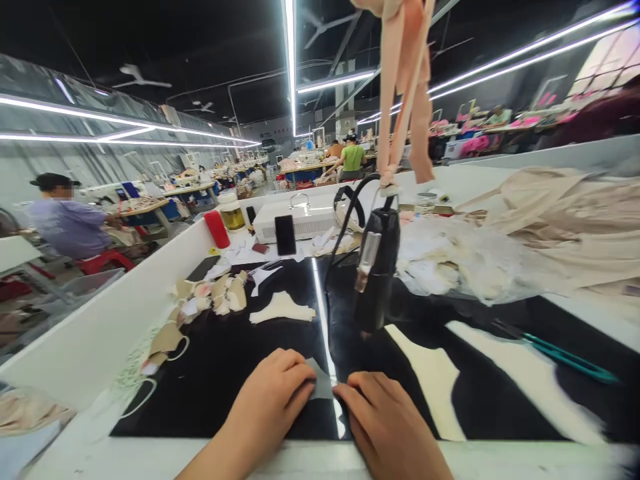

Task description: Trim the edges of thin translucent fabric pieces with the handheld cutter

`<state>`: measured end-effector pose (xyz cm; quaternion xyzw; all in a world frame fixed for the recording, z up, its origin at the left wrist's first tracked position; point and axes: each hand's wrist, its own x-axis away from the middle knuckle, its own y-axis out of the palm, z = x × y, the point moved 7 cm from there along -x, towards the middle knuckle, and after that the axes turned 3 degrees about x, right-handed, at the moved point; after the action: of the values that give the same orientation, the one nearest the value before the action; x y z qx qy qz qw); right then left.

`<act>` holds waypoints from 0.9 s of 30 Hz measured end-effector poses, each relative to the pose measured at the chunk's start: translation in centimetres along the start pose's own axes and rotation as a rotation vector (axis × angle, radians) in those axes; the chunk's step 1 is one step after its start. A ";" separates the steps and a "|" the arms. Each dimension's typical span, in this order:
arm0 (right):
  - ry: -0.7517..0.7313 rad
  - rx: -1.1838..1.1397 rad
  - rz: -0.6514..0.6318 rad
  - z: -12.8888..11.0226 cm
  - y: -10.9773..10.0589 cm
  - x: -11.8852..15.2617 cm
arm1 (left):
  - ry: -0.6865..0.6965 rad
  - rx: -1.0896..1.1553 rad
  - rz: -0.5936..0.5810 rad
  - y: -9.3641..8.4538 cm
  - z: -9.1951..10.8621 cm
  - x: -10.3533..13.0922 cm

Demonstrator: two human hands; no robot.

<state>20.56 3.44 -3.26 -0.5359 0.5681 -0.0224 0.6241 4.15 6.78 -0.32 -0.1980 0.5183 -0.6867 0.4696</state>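
A small grey, see-through piece of fabric (320, 383) lies between my hands on the black mat (210, 393). My left hand (273, 397) is closed, its thumb and fingers pinching the left side of the piece. At the right edge, my right hand (387, 417) has its thumb and fingertips pressed together on the piece. Just to the right lies a curved cream cut piece (433, 373), and a longer pale cut piece (530, 380) is beyond it. Another cream piece (281, 308) rests flat farther back on the mat.
A black handheld machine (377, 273) hangs over the mat with its cable. Teal-handled tweezers (570, 357) lie at right. Bundled fabric parts (220, 293) sit at left. Behind are a phone (285, 235), a white box (305, 219) and a plastic bag (465, 257). People sit at machines beyond.
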 end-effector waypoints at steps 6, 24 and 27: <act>0.036 0.155 0.014 2.1 -3.5 0.1 | 0.198 -0.013 0.168 0.2 -0.6 0.0; 0.260 0.750 -0.082 15.5 -9.4 3.5 | 0.341 -0.145 0.331 -0.2 -0.6 0.4; 0.276 0.770 -0.090 15.8 -9.3 3.7 | 0.383 -0.168 0.324 0.0 -0.3 0.7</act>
<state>38.84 7.29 -2.74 -0.2793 0.5725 -0.3323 0.6956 3.56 6.38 -0.61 -0.0172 0.6779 -0.5822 0.4486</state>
